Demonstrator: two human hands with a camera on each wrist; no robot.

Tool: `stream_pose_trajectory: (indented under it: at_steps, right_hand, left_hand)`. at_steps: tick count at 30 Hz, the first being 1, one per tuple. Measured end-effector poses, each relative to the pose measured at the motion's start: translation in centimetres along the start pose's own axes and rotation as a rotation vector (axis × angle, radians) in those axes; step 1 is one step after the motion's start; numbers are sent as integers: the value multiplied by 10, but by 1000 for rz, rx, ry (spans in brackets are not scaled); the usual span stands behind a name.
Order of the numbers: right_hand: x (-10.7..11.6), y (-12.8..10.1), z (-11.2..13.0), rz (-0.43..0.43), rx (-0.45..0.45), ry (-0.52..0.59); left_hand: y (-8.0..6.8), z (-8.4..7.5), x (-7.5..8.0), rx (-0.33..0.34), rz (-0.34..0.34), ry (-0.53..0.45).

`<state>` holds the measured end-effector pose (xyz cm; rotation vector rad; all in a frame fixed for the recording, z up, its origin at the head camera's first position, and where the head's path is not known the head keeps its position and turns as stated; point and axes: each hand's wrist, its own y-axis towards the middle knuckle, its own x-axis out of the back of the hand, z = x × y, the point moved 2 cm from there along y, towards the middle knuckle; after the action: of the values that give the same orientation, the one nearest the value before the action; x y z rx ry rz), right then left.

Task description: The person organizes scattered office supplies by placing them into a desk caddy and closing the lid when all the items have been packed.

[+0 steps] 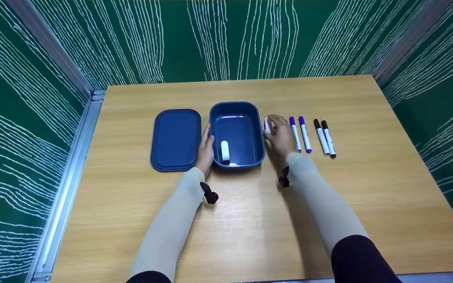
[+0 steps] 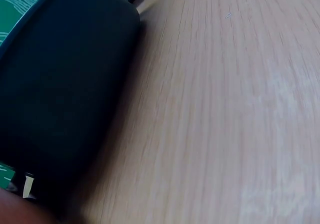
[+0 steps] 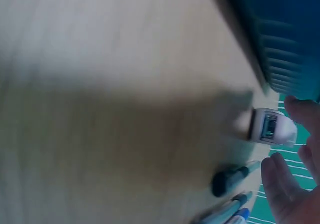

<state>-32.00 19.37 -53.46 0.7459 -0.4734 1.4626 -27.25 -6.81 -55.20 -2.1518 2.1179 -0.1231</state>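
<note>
at frame centre in the head view, the left hand (image 1: 206, 151) rests flat-fingered against the blue box (image 1: 237, 133); the right hand (image 1: 279, 135) pinches a small white device (image 1: 266, 125) beside it. only the right wrist view shows the device's open port (image 3: 269, 126).

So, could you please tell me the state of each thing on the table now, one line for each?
Box: open, lid off, one white object inside.
Lid: flat on the table, left of the box.
White object in the box: lying on the bottom.
Small white object: outside the box, under the right hand's fingers.
Four markers: capped, lying side by side.
Left hand: resting against the box.
Right hand: curled over the small white object.
</note>
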Motion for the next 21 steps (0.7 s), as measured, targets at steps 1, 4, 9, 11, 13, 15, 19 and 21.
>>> stream_pose_trajectory:
  at_steps: [1, 4, 9, 11, 13, 15, 19, 21]
  right_hand:
    - [-1, 0, -1, -1, 0, -14]
    - [-3, -2, -4, -2, 0, -51]
    - [-7, -3, -7, 5, -17, -98]
    - [-8, -3, -7, 4, -27, -116]
    - [-10, -3, -8, -1, -33, -139]
    - [-12, -4, -8, -8, -38, -156]
    - [-14, -5, -6, -26, -27, -170]
    - [-15, -5, -5, -36, -19, -164]
  left_hand:
    - [0, 0, 0, -3, 4, 1]
    - [0, 1, 0, -14, 15, 7]
    - [-1, 0, 0, -22, 12, 15]
    - [0, 0, 0, -23, 8, 15]
    - [0, 0, 0, -18, 7, 14]
    - [0, 0, 0, -8, 5, 13]
    - [-1, 0, 0, 3, -1, 18]
    - [-1, 0, 1, 0, -5, 20]
